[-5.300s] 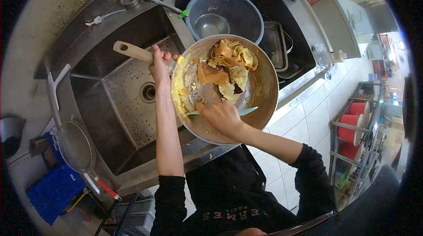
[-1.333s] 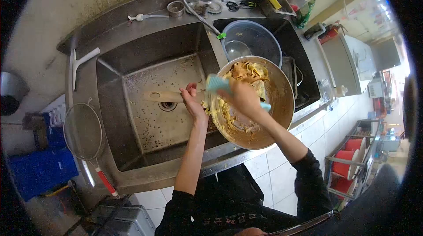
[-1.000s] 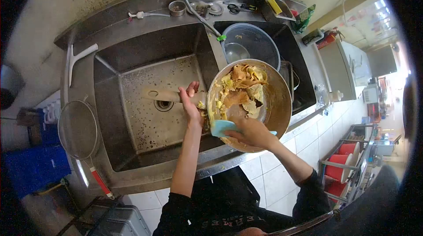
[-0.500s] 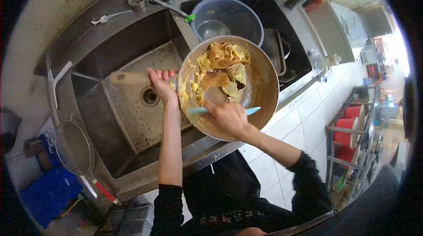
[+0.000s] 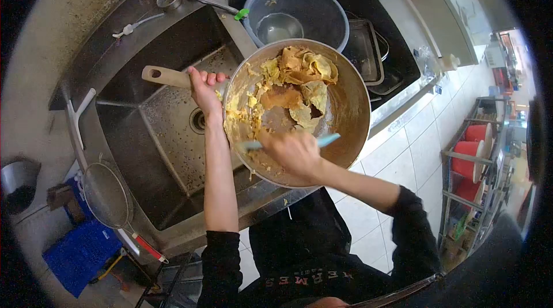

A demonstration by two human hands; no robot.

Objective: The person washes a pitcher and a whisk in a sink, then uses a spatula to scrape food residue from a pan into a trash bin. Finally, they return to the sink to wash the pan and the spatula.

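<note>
My left hand [image 5: 206, 90] grips the beige handle [image 5: 167, 76] of a large round pan [image 5: 352, 129] close to its rim, over the divider and edge of the sink. Brown and yellow crusts of food [image 5: 308, 69] lie in the far part of the pan, and crumbly yellow bits cling to its left wall. My right hand [image 5: 292, 151] is closed around a light-blue tool [image 5: 328, 140] inside the near part of the pan. The hand is slightly blurred, and the tool's left end is smeared by motion.
Behind the pan a blue-grey basin [image 5: 322, 6] sits in the right sink beside a dark tray [image 5: 366, 54]. The left sink [image 5: 167, 135] has a drain. A strainer [image 5: 106, 196] rests at its left edge; a rack with red containers [image 5: 468, 158] stands at right.
The sinks and room have shifted somewhat in view. The pan handle, blurred before, now shows sharply. My right hand and the blue tool remain in the near part of the pan.
</note>
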